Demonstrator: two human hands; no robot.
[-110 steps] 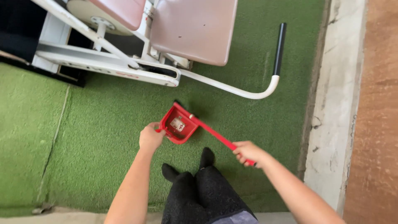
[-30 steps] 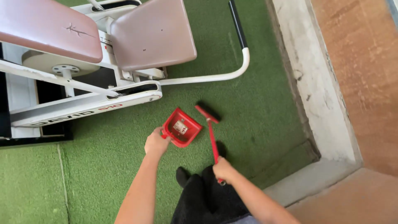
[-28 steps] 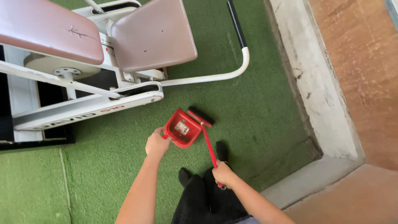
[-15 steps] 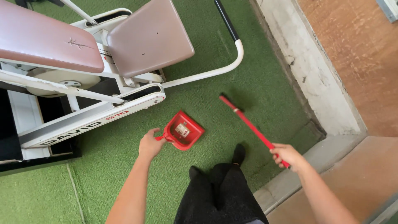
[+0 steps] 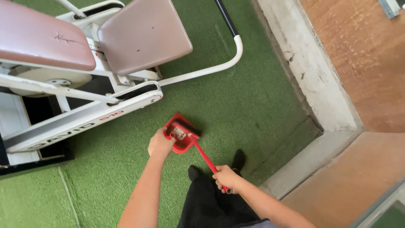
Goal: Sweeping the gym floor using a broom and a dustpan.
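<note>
Dustpan [image 5: 180,134]: red, resting on the green turf [image 5: 253,97] just in front of the white frame of the exercise machine [image 5: 80,114], near the middle of the turf patch; a pale label shows inside the pan.
Left hand [image 5: 160,145]: closed around the dustpan's handle at the pan's near edge, fingers curled, arm reaching in from below.
Brush [image 5: 198,145]: red, long-handled; its dark bristle head lies at the mouth of the dustpan, touching it, with the handle slanting back toward the person.
Right hand [image 5: 226,179]: fist wrapped around the lower end of the brush handle, above the dark trousers.
Feet: two dark socks [image 5: 238,159] planted on the turf just behind the dustpan.
Machine pads [image 5: 143,33]: pinkish-brown padding on the white frame, the left pad cracked.
Kerb [image 5: 310,76]: pale concrete strip along the right edge of the turf, brown floor beyond.
</note>
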